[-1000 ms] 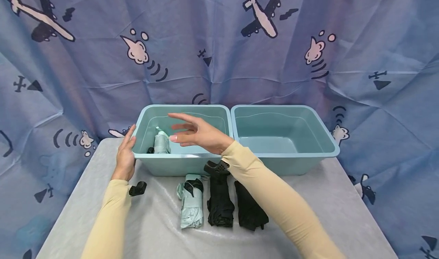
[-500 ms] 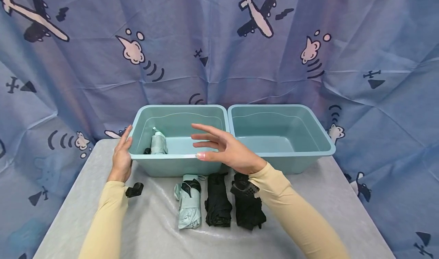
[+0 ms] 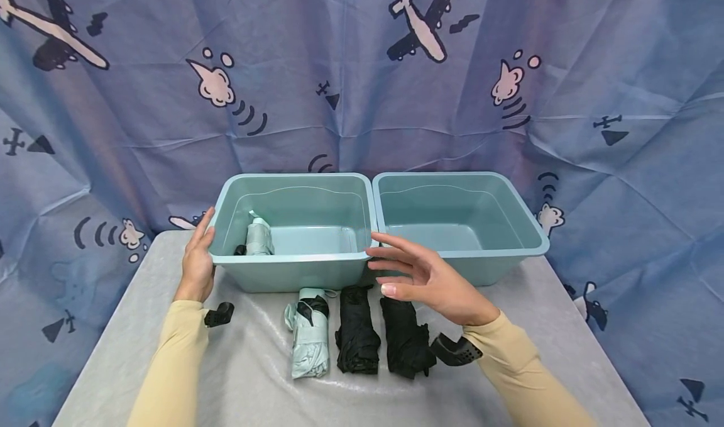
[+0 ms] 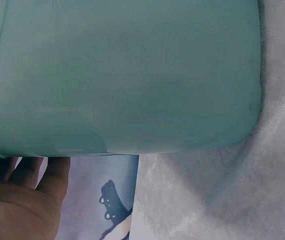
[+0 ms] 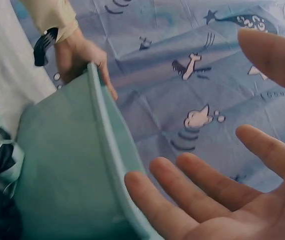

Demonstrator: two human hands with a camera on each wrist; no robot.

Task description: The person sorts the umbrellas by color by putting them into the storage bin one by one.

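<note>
On the grey tabletop (image 3: 243, 383), I judge the pale-green folded fabric umbrella (image 3: 310, 339) and two black folded fabric umbrellas (image 3: 357, 336) light, soft-skinned and stiff-cored, best gripped mid-length; just beyond, the empty right hand (image 3: 438, 282) hovers, fingers extended, while the left hand (image 3: 197, 266) rests straight-fingered against the left teal rectangular plastic bin (image 3: 300, 273).

- A curtained-off tabletop station; whether it stands in a home, a lab or a studio cannot be told.
- The table (image 3: 254, 383) has a light grey, soft-looking surface.
- Behind the table and down both its sides hangs a creased blue-purple curtain (image 3: 294, 94) printed with cartoon airplanes, a homely fabric used as a backdrop.
- Toward the table's far edge, two plain teal bins (image 3: 294, 277) look like household storage.
- Above the table, black wrist cameras (image 3: 219, 314) point to a recording setup.
</note>
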